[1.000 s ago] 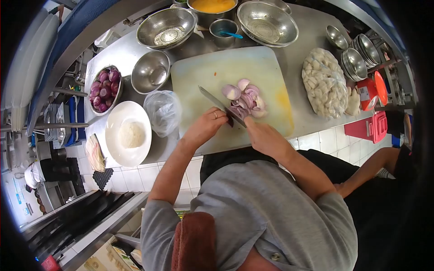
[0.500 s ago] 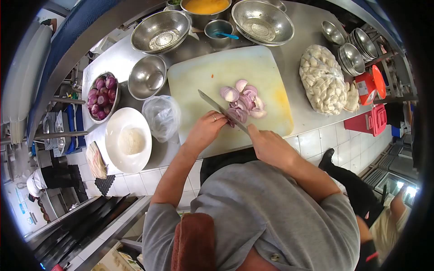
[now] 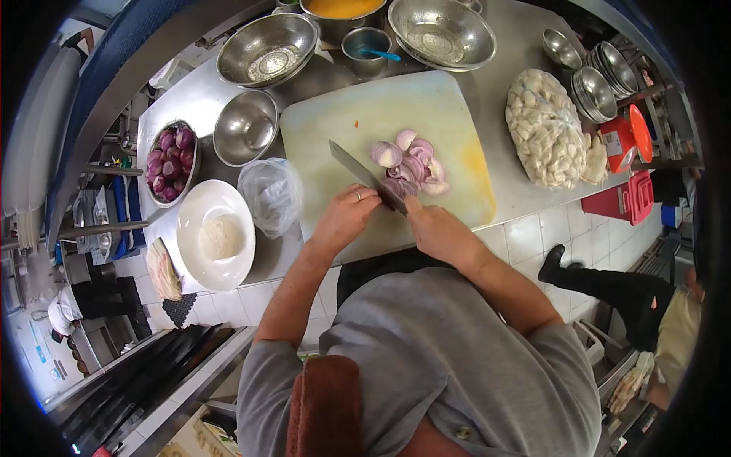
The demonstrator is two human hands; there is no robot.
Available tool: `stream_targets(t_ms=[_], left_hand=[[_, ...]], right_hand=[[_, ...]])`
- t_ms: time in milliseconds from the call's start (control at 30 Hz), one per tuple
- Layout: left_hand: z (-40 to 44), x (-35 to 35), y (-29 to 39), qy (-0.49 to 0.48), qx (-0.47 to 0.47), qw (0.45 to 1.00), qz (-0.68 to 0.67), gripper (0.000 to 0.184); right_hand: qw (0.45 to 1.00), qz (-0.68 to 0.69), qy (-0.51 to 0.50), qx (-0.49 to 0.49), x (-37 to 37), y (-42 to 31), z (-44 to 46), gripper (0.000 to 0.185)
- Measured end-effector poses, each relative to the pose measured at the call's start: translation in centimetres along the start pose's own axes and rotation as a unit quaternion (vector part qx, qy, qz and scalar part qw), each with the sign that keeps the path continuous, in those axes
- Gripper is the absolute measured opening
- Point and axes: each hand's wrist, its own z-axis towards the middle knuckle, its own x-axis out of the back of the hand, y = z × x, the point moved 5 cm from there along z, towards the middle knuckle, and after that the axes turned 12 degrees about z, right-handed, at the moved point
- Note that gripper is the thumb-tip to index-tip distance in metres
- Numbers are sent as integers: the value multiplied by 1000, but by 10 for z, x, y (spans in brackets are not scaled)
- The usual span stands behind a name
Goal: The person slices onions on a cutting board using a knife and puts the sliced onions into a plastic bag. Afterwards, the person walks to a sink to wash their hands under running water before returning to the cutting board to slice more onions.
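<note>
My right hand is wrapped round the handle of a kitchen knife, whose blade points up and left across the cutting board. Close against the blade, the fingers of my left hand are bent together on a piece of red onion, mostly hidden by the fingers and the blade. A ring shows on one finger. Just beyond the blade lies a loose pile of sliced red onion, with pale and purple rings. A tiny orange scrap sits farther up the board.
Left of the board are a clear plastic bag, a white bowl with white contents, a steel bowl and a bowl of whole red onions. Right stands a bag of peeled garlic. Colanders line the back. Another person stands at right.
My right hand and the knife handle have shifted left and slightly up, towards my left hand. The person at right has changed position.
</note>
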Motion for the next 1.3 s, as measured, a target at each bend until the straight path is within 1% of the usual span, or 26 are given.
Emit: stream_targets(t_ms=[133, 200, 333, 400, 467, 500, 600, 633, 700, 833, 900, 967, 1033, 1067, 1100, 1133, 1200, 1233, 1300], left_hand=[[2, 0, 0, 0, 1, 1000, -7, 18], [4, 3, 2, 33, -4, 999, -9, 8], [3, 5, 2, 25, -1, 1000, -12, 8], [3, 5, 2, 20, -7, 1000, -1, 9], [2, 4, 2, 21, -2, 1000, -9, 9], [3, 5, 1, 25, 2, 1000, -15, 9], [2, 8, 1, 27, -1, 1000, -14, 9], [2, 9, 1, 25, -2, 1000, -14, 9], [2, 6, 0, 34, 1, 999, -18, 10], [1, 4, -3, 36, 4, 999, -30, 11], [0, 3, -3, 33, 2, 999, -26, 12], [-3, 2, -4, 36, -3, 999, -18, 12], [-2, 3, -2, 40, -11, 999, -8, 11], [-1, 4, 0, 41, -3, 999, -15, 13], [0, 9, 2, 42, 4, 999, -22, 15], [3, 21, 6, 44, 1, 999, -19, 15], [8, 57, 4, 72, 119, 990, -12, 21], [21, 75, 11, 71, 118, 990, -12, 21], [51, 106, 18, 118, 100, 988, 20, 30]], right_hand=[[1000, 7, -19, -22, 19, -13, -13, 23], [998, 26, -44, -35, 29, -26, -25, 16], [997, 15, -62, -45, 25, -25, -37, 15], [999, 28, -29, -23, 13, -16, -31, 15], [999, 29, -21, -17, -4, -3, -9, 18], [999, 29, -13, -7, -6, -2, -1, 22], [1000, 13, 15, 6, 8, -9, 0, 22], [1000, 14, 17, 6, 15, -16, -4, 22], [998, 40, -38, -44, 24, -23, -15, 22], [997, 49, -42, -39, 24, -29, -27, 18], [998, 47, -28, -36, 14, -20, -25, 18], [998, 48, -17, -28, -11, -5, -3, 18], [999, 49, -3, -17, -11, 2, 13, 18], [998, 44, 29, 16, -3, 1, 17, 17], [996, 40, 63, 49, 4, -3, 18, 17], [996, 39, 66, 53, 13, -5, 16, 17], [994, 68, 64, 50, 36, -8, 1, 17], [994, 68, 64, 50, 43, -9, -6, 17], [998, 52, -39, 13, 41, -8, -18, 19]])
